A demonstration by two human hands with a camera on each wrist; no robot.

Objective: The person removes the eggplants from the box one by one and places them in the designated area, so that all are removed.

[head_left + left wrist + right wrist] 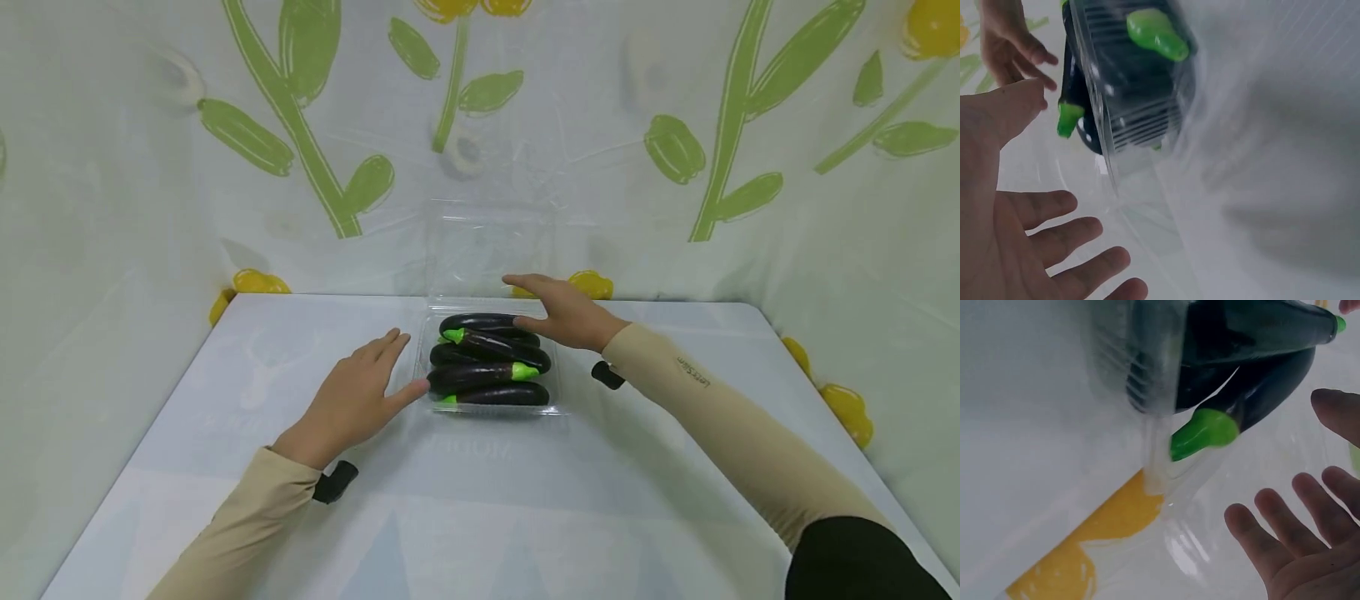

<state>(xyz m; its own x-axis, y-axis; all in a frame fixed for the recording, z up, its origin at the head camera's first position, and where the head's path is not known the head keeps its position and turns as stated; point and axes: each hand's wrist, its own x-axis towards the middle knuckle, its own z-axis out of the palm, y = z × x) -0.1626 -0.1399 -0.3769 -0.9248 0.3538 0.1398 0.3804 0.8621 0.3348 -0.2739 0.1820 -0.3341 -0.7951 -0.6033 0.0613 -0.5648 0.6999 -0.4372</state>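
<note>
Several dark purple eggplants (487, 377) with bright green caps lie piled in a clear plastic clamshell box (557, 403). Its transparent lid (480, 250) stands raised at the back. My left hand (348, 408) is beside the box's left side, fingers spread, thumb tip close to an eggplant end. The left wrist view shows that palm (1029, 250) holding nothing, with the ribbed box wall near it. Over the box's back right corner my right hand (566, 310) stretches, thumb overlapping the rear eggplant. Its fingers (1272, 519) are extended and empty in the right wrist view.
The box stands on a white table (300, 350) near its back edge. Behind and at the sides hangs a pale curtain (570, 167) printed with green leaves and yellow flowers. A black wrist device (335, 482) sits at the left cuff, another (607, 375) at the right.
</note>
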